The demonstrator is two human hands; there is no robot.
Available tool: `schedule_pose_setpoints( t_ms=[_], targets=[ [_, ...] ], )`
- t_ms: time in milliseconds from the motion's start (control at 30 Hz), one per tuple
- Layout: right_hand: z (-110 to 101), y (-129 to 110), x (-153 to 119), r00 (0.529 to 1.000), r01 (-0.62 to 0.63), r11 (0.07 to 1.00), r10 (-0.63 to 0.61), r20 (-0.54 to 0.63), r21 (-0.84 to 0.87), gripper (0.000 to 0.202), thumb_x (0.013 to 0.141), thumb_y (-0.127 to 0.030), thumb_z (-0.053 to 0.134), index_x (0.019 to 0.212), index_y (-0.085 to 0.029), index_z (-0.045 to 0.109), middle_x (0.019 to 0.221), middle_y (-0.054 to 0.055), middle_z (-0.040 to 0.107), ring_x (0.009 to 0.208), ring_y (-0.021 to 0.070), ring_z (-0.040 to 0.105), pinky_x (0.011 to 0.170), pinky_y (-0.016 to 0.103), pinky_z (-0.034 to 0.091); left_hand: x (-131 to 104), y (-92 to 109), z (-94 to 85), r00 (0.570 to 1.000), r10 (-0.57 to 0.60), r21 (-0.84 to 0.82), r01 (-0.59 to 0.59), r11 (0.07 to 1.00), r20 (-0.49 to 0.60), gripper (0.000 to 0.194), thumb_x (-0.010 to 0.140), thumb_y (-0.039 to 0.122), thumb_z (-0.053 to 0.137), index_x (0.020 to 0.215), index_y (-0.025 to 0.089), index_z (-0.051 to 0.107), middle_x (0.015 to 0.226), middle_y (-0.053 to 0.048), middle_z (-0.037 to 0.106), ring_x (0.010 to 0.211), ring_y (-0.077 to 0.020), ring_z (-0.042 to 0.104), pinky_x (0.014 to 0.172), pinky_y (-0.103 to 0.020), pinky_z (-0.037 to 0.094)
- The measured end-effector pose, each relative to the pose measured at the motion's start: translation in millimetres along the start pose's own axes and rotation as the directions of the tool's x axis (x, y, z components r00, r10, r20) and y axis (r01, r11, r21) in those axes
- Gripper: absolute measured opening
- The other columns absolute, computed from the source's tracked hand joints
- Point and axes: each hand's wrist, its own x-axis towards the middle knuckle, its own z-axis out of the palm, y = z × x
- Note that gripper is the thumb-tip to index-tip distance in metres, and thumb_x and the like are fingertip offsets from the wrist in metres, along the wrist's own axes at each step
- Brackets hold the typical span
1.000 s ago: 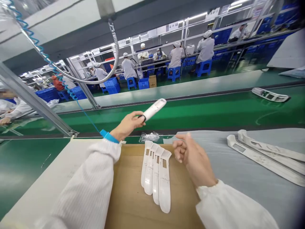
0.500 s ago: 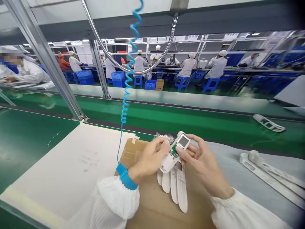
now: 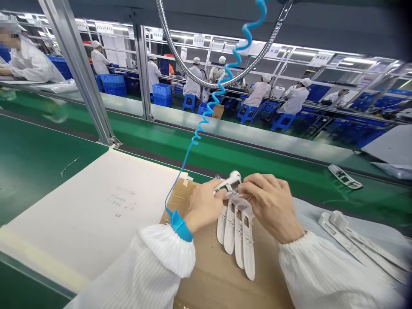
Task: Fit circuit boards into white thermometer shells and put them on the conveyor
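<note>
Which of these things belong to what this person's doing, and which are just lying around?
Seemingly in use:
White casing in the left hand, right hand close by
Probably four white covers on cardboard

Apparently just lying about:
White frame on the green belt
Long white pieces, far right
Paper with faint marks

White-capped workers (image 3: 260, 92) at what seem distant workbenches (image 3: 325, 108) show a factory.

left hand (image 3: 206, 205): holding white casing (image 3: 236, 175) | right hand (image 3: 269, 205): curled at it | 4 white shells (image 3: 238, 242) lie on cardboard (image 3: 210, 274)
</note>
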Motion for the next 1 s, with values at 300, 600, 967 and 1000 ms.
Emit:
schedule_pose_setpoints(
  t_ms=[300,600,967,1000],
  targets=[
    [63,56,14,0.747,-0.616,0.758,0.476,0.464,0.214,0.015,0.078,-0.028,0.062,0.066,-0.023,0.055,0.064,-0.001,0.061,0.062,0.017,0.052,0.064,0.031,0.039,17,-18,-9.9,0.966,-0.193,-0.061,0.185,0.981,-0.172,0.013,0.091,0.028,0.054,0.091,0.019,0.064,0.087,-0.005,0.072,0.058,-0.0135,0.054,0.057,-0.025,0.038],
    [6,59,-34,0.72,-0.633,0.716,0.407,0.562,0.294,0.041,0.085,-0.063,0.057,0.084,-0.025,0.069,0.079,0.003,0.069,0.065,0.0197,0.057,0.061,0.033,0.043,12,-11,-4.2,0.972,-0.209,-0.092,0.199,0.976,-0.108,0.015,0.092,0.027,0.054,0.099,0.018,0.063,0.093,-0.004,0.072,0.057,-0.0105,0.054,0.056,-0.024,0.041],
    [-27,21,-43,0.616,-0.784,0.321,0.511,0.6,0.531,0.046,0.085,-0.068,0.064,0.09,-0.022,0.061,0.079,0.006,0.071,0.073,0.0224,0.066,0.067,0.035,0.056,5,-10,7.1,0.982,-0.158,-0.211,0.177,0.961,0.105,0.024,0.093,0.032,0.059,0.113,0.018,0.061,0.099,-0.006,0.07,0.061,-0.0093,0.054,0.055,-0.023,0.043],
    [-26,20,-39,0.6,-0.783,0.249,0.545,0.586,0.57,0.047,0.083,-0.067,0.067,0.097,-0.022,0.061,0.083,0.007,0.072,0.076,0.0234,0.067,0.067,0.035,0.058,4,-8,6.9,0.983,-0.141,-0.213,0.164,0.963,0.119,0.027,0.092,0.034,0.062,0.114,0.018,0.061,0.098,-0.006,0.069,0.064,-0.0099,0.055,0.057,-0.023,0.044]
  ],
)
